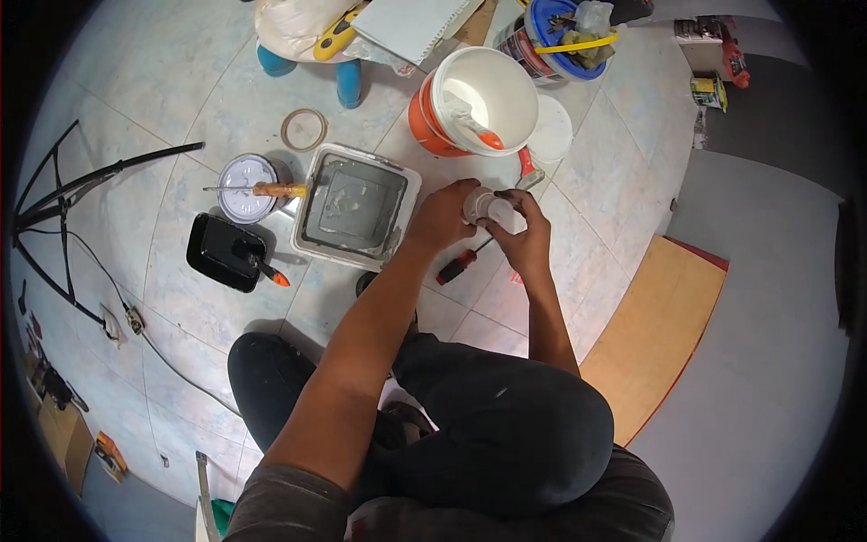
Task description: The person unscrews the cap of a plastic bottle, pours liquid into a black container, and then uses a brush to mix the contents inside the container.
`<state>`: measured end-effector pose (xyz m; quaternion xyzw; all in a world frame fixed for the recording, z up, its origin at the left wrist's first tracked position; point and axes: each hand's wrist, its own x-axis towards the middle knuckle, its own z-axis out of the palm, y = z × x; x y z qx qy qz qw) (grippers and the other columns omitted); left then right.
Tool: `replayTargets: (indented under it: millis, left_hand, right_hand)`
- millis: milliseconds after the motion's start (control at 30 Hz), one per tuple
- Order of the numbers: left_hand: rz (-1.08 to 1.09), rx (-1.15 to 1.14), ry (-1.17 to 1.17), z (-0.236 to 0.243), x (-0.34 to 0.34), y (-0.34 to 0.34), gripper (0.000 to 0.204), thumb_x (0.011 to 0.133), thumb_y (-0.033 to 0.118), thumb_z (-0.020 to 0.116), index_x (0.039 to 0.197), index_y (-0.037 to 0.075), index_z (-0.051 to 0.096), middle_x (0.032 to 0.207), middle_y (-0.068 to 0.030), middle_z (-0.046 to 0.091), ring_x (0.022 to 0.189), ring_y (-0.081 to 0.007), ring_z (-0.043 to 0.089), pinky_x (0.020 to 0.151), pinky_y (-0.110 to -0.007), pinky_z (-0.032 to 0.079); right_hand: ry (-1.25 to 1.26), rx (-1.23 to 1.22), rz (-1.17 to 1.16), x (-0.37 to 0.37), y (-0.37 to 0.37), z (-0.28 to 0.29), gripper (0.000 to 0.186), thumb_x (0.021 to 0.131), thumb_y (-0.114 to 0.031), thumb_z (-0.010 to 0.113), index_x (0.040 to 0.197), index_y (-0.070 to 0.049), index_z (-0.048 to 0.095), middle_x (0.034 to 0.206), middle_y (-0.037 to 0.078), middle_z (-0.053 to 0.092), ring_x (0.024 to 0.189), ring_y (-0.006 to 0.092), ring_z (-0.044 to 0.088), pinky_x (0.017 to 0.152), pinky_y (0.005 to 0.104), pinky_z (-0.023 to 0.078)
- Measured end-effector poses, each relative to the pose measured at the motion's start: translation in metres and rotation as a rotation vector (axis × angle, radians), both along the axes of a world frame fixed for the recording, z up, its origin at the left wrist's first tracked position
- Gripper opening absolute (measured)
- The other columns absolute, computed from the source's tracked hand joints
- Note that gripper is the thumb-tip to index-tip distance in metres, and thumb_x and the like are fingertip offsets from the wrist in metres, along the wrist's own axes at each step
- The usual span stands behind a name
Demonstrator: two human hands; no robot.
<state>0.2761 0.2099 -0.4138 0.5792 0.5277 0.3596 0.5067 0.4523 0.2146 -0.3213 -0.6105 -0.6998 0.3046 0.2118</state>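
Between my two hands is a small clear plastic container [480,204] with a whitish round piece, perhaps its lid or a second cup, at its right side. The fingers of my left hand [441,217] close round the container's left side. My right hand [531,237] grips the whitish piece with thumb and fingers. Below them on the tiles lies a screwdriver [459,266] with a red and black handle. Left of my hands stands a square grey-smeared tub [307,230]. Just beyond my right hand is a scraper-like tool [527,170] with an orange handle.
An orange bucket [424,117] with a white inside holds a brush. Left lie a paint can [237,200] with a wooden-handled tool across it, a black tray [203,244] with a brush, and a tape roll [303,129]. A black metal stand [63,203] is far left; a wooden board [664,316] lies right.
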Motion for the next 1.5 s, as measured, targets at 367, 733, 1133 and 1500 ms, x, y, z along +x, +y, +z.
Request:
replayTargets:
  millis: [367, 733, 1133, 1500]
  left_hand:
    - [-0.019, -0.077, -0.003, 0.011, -0.005, 0.002, 0.078, 0.068, 0.010, 0.091, 0.141, 0.004, 0.066, 0.128, -0.0179, 0.077, 0.118, -0.0381, 0.074, 0.102, -0.045, 0.059]
    - [0.019, -0.017, 0.000, 0.007, 0.001, -0.002, 0.077, 0.068, 0.010, 0.092, 0.141, 0.004, 0.067, 0.127, -0.0195, 0.077, 0.117, -0.0402, 0.074, 0.101, -0.046, 0.059]
    - [0.016, 0.024, 0.025, 0.008, 0.003, -0.003, 0.074, 0.069, 0.011, 0.092, 0.138, 0.004, 0.065, 0.126, -0.0201, 0.076, 0.118, -0.0425, 0.072, 0.102, -0.048, 0.058]
    - [0.192, 0.046, 0.110, 0.029, 0.020, -0.039, 0.104, 0.074, 0.006, 0.091, 0.162, -0.002, 0.038, 0.157, -0.0291, 0.053, 0.144, -0.0477, 0.054, 0.121, -0.051, 0.047]
  right_hand:
    - [-0.059, 0.016, -0.191, -0.023, 0.028, 0.000, 0.059, 0.109, -0.025, 0.065, 0.152, 0.010, 0.047, 0.139, 0.035, 0.067, 0.138, 0.0442, 0.064, 0.114, 0.0504, 0.050]
    - [-0.287, -0.026, -0.346, -0.036, 0.034, -0.036, 0.057, 0.117, -0.035, 0.044, 0.155, 0.008, 0.048, 0.132, 0.036, 0.070, 0.124, 0.0544, 0.068, 0.105, 0.0553, 0.053]
    - [-0.248, -0.190, -0.459, -0.040, 0.032, -0.038, 0.057, 0.114, -0.034, 0.046, 0.160, -0.001, 0.048, 0.146, 0.030, 0.066, 0.137, 0.0493, 0.062, 0.118, 0.0669, 0.038]
    - [0.027, 0.143, -0.568, -0.038, 0.016, -0.051, 0.049, 0.116, -0.041, 0.052, 0.134, 0.004, 0.064, 0.112, 0.027, 0.076, 0.100, 0.0427, 0.074, 0.092, 0.0499, 0.054]
